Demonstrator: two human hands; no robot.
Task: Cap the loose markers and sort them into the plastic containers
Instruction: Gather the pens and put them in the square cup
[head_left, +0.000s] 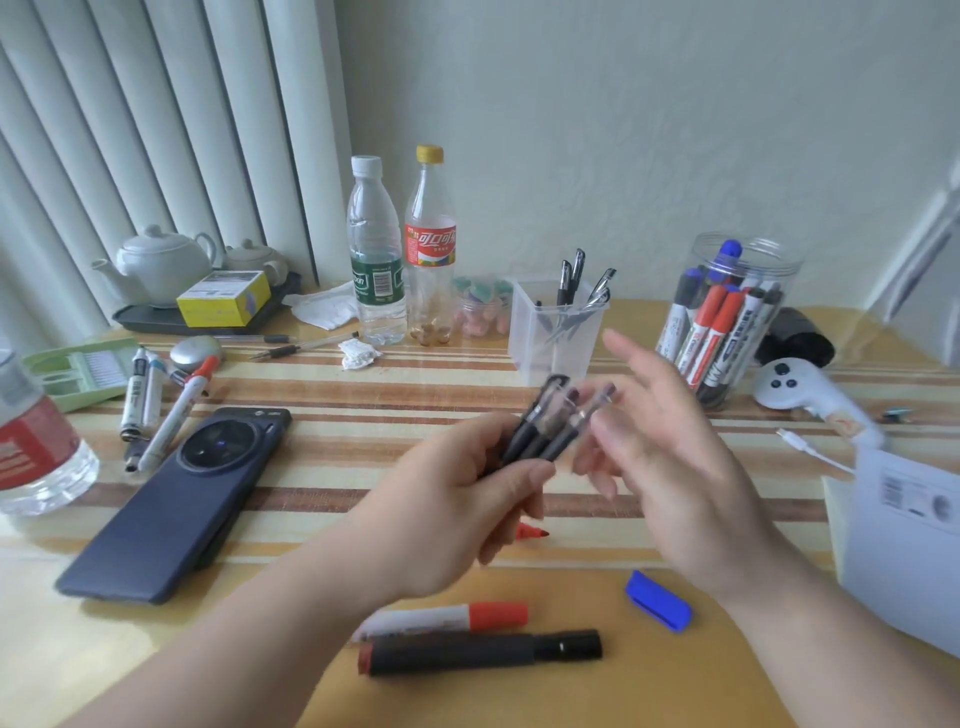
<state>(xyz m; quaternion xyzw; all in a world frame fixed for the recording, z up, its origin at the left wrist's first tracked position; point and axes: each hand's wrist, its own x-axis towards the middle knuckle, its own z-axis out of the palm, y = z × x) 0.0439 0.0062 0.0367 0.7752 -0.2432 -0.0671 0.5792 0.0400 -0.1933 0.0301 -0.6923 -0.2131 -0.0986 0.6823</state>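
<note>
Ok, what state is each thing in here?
left hand: gripping bundle of pens
right hand: open
round jar: lidless, holding markers
square container: open, holding pens
blue cap: loose on table
red-capped marker: capped, lying flat
black marker: capped, lying flat

A single head-worn wide-angle camera looked forward and down from close above the desk (363, 395), facing the wall (623, 130) and curtain (156, 104) behind it.

The square container (555, 332) stands left of the round jar (727, 322), behind the phone (176, 493).
</note>
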